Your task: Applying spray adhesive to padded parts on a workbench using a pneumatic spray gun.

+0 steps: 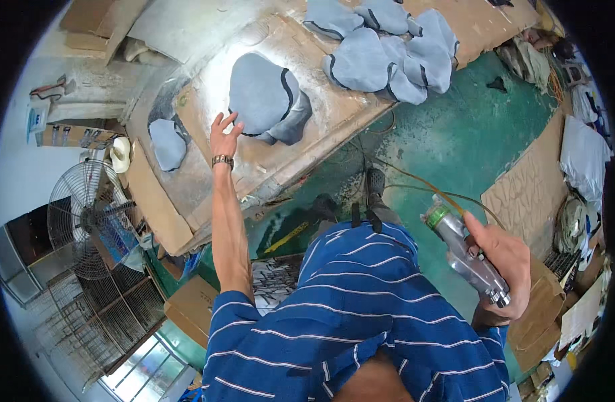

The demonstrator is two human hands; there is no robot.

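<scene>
My left hand [225, 136] is open at the near left edge of a grey rounded piece [258, 90]. Its fingers are spread, and the fingertips appear to touch the rim. This piece looks like soft sheet material with black edging, and it overlaps darker grey pieces [289, 126] on its right. In my right hand [503, 258], held out over the floor at my right side, is a metal spray gun [465, 251] with a green ring near its end. A thin hose [425, 182] runs close by the gun.
A cardboard-covered worktable [267, 161] carries several more grey pieces [362, 60] at its far right. Another grey piece [167, 145] lies to the left. Left of the table stands a round wire-caged fan [88, 218]. Cardboard [527, 184] lies on the green floor at right.
</scene>
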